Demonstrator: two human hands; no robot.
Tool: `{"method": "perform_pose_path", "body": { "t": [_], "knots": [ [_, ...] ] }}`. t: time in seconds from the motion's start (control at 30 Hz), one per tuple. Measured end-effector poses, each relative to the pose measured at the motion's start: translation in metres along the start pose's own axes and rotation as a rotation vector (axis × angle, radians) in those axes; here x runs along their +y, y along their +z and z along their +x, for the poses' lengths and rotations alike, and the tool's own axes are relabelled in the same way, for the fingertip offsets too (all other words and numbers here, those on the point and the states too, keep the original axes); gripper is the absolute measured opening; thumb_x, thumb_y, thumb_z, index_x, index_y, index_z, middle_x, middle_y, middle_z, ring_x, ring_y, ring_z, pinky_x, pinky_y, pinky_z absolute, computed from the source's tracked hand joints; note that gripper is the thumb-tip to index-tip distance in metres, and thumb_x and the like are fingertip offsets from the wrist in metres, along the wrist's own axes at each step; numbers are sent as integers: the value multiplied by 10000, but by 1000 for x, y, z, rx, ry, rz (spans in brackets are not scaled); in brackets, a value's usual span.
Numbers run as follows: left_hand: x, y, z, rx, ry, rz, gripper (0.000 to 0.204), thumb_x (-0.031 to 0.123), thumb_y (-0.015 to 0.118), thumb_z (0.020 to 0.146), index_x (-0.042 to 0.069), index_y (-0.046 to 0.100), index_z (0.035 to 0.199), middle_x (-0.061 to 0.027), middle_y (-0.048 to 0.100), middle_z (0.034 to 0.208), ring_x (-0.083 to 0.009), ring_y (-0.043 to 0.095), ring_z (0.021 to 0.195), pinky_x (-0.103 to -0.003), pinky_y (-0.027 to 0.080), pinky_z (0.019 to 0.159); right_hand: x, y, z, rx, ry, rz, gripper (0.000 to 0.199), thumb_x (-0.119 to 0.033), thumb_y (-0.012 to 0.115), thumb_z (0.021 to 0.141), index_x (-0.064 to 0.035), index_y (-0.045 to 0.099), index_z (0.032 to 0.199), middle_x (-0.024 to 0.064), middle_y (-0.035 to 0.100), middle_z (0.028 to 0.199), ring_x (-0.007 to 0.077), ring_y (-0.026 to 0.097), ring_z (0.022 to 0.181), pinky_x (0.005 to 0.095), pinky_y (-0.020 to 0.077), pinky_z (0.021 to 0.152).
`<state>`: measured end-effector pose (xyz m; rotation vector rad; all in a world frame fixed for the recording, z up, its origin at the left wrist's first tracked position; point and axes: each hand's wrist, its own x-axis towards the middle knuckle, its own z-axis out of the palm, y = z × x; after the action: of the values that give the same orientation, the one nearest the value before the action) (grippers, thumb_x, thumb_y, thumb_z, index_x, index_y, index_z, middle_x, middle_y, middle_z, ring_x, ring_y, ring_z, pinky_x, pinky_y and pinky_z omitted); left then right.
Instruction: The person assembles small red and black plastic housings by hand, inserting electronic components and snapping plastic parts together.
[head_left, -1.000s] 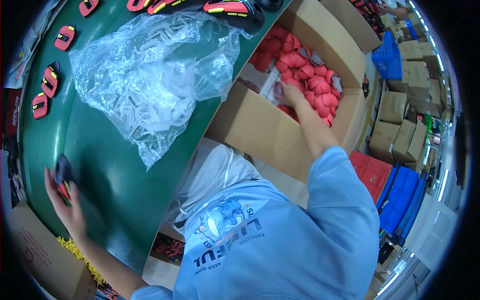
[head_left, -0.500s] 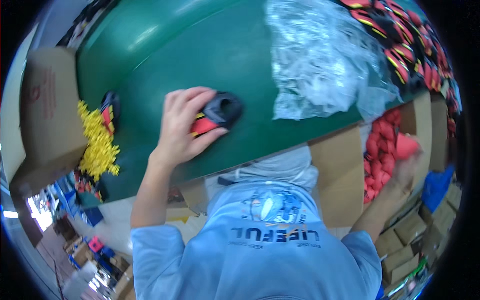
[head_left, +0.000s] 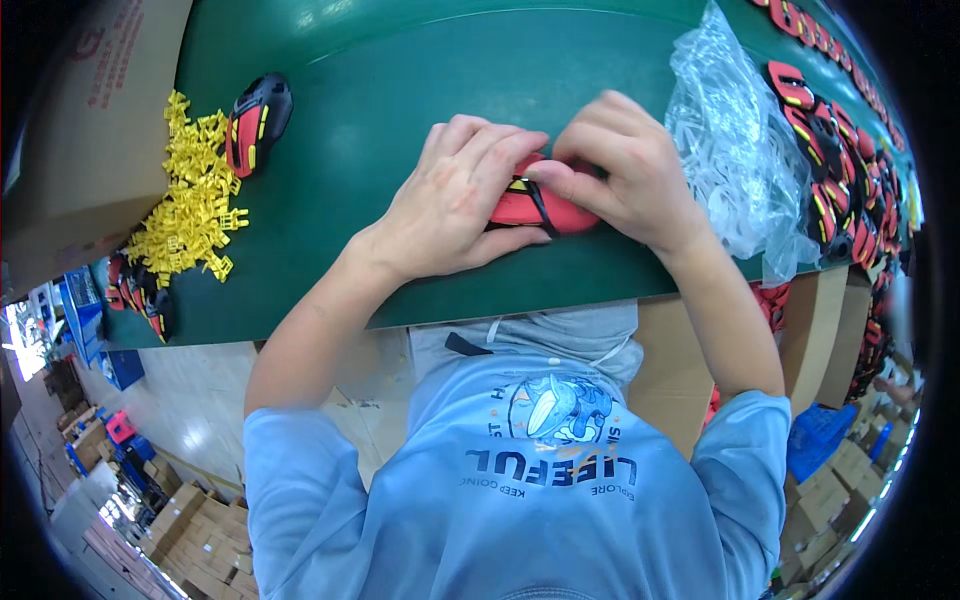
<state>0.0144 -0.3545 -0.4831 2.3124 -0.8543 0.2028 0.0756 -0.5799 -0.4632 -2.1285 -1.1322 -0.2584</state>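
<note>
Two hands on one red shell piece (head_left: pixel 545 208), near the front edge of the green worktop (head_left: pixel 400 120). Left hand (head_left: pixel 455 200) laid over its left end, fingers (head_left: pixel 500 150) curled down onto the top. Right hand (head_left: pixel 620 170) on its right end, fingers (head_left: pixel 560 175) pinched together on the upper edge beside a black strip. Only the lower red rim visible between both palms. Further left, well apart: a black and red shell (head_left: pixel 258 118) beside a heap of yellow clips (head_left: pixel 195 205). Right of the hands, a clear plastic bag (head_left: pixel 730 150).
</note>
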Motion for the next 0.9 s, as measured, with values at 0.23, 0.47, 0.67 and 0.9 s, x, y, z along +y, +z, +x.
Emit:
{"method": "perform_pose_path", "body": {
  "t": [0.23, 0.47, 0.67, 0.9],
  "knots": [
    [-2, 0, -6, 25, -46, -27, 826, 296, 900, 717, 32, 506, 1394, -138, 607, 1269, -363, 543, 1146, -477, 432, 1006, -12, 3, -16, -15, 123, -74, 220, -243, 838, 818, -69, 728, 896, 80, 693, 811, 262, 667, 698, 375, 542, 628],
    [-3, 0, -7, 29, -50, -51, 825, 287, 890, 720, 35, 503, 1404, -143, 605, 1282, -364, 542, 1170, -484, 442, 1007, -30, -3, -39, -71, 155, -68, 540, -240, 894, 724, -45, 728, 1200, 121, 753, 1136, 294, 698, 974, 376, 582, 843],
    [-4, 2, -8, 26, -56, -60, 821, 257, 886, 716, 37, 504, 1409, -147, 589, 1302, -365, 536, 1184, -493, 438, 1014, -22, -7, -29, -73, 122, -43, 488, -207, 897, 672, -48, 738, 1105, 111, 755, 1097, 278, 696, 946, 374, 581, 826],
    [-2, 2, -7, 29, -51, -28, 792, 274, 876, 733, 37, 517, 1399, -150, 580, 1307, -363, 532, 1190, -492, 435, 1013, -15, -7, -22, -129, 69, -73, 543, -220, 897, 653, -53, 733, 1144, 86, 750, 1100, 290, 686, 985, 390, 579, 856]
  ]
}}
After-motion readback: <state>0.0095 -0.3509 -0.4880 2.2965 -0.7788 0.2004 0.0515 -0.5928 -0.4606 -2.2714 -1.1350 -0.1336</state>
